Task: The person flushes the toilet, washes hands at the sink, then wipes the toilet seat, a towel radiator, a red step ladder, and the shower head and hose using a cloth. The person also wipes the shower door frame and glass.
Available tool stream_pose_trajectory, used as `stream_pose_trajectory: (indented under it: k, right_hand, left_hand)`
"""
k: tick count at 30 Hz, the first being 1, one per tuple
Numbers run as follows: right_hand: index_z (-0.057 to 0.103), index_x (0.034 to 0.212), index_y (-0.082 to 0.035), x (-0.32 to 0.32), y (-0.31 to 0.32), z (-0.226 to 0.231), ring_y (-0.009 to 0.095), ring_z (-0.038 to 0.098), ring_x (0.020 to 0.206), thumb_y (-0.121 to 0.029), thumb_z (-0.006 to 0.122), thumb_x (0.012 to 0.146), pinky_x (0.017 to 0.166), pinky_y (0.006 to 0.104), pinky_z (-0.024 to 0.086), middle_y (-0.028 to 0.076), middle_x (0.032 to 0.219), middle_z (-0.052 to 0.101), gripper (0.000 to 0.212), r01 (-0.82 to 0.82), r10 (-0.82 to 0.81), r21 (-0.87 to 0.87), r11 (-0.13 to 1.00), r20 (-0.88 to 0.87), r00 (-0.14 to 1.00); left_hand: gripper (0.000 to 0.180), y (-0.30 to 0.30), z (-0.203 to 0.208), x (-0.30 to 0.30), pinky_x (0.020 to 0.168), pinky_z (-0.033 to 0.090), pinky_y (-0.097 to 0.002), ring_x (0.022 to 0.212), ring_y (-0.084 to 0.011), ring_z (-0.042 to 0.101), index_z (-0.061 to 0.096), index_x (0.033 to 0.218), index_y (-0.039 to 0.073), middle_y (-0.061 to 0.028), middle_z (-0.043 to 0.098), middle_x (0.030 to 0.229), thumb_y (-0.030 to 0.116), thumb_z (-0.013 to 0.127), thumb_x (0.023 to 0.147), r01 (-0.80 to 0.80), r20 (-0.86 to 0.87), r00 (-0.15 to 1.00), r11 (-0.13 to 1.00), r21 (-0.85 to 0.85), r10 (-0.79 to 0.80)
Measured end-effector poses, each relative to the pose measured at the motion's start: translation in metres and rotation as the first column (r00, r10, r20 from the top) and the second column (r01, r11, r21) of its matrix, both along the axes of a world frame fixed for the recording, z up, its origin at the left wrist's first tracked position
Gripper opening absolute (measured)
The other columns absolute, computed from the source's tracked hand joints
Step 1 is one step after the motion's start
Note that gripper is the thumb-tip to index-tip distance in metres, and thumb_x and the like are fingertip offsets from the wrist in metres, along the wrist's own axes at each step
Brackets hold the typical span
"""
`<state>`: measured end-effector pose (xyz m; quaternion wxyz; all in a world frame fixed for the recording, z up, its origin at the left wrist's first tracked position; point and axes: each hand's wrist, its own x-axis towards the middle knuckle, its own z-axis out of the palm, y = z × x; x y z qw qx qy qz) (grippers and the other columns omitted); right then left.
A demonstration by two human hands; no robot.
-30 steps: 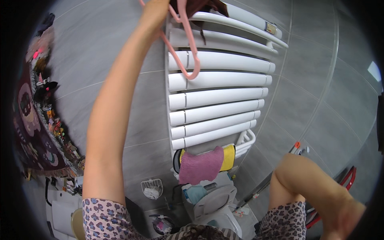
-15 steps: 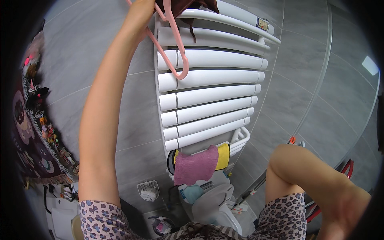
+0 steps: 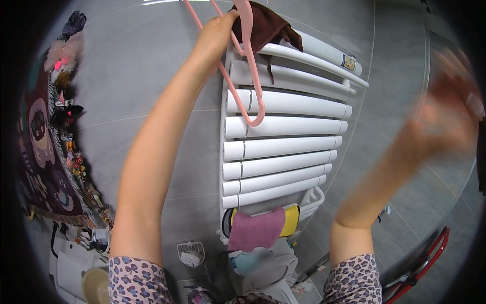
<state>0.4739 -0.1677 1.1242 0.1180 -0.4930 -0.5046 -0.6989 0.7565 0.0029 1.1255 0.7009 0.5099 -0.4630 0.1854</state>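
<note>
At the top, my left hand (image 3: 218, 34) is closed on a pink clothes hanger (image 3: 254, 76). The hanger's rounded end dangles in front of the white towel radiator (image 3: 288, 124). Touching my fingertips is a dark brown cloth (image 3: 260, 28), which drapes over the radiator's upper bar with a thin strap trailing down. My right hand (image 3: 438, 121) is raised at the far right and smeared by motion. Reddish-brown blur shows around its fingers, and whether it holds anything is hidden by the smear.
Purple cloth (image 3: 257, 229) and yellow cloth (image 3: 291, 221) hang on the radiator's lowest rack, above a toilet (image 3: 276, 271). A wall basket (image 3: 191, 253) sits left of it. Decorated patterned fabric (image 3: 43, 137) hangs at left. A red-framed folded item (image 3: 428, 268) stands lower right.
My right arm has swung up from the lower right to the far right. The view has shifted, so the radiator and my left hand with the hanger appear lower and further right.
</note>
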Motion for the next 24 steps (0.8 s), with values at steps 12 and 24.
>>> stream_pose_trajectory:
  k: [12,24]
  right_hand:
    - [0.061,0.117,-0.011,0.222,0.011,0.070,0.020,0.057,0.106,0.001,0.060,0.070,0.094,0.0312,0.044,0.004,0.116,0.061,0.049,0.322,-0.502,-0.391,0.862,-0.576,0.645]
    - [0.061,0.116,-0.012,0.171,-0.236,0.057,0.028,0.056,0.109,0.003,0.055,0.072,0.095,0.0313,0.043,0.011,0.125,0.056,0.047,0.980,-0.845,-0.074,0.185,-0.520,0.120]
  left_hand:
    - [0.053,0.014,-0.016,-0.007,0.096,0.040,-0.0310,0.105,-0.0168,0.053,0.056,0.120,0.007,-0.0094,0.057,0.120,0.049,0.037,0.095,-0.058,0.133,0.988,0.989,-0.136,0.076]
    - [0.054,0.014,-0.018,-0.007,0.100,0.037,-0.0328,0.110,-0.0227,0.055,0.059,0.118,0.003,-0.0149,0.059,0.114,0.045,0.037,0.091,-0.154,0.183,0.965,0.973,-0.174,0.186]
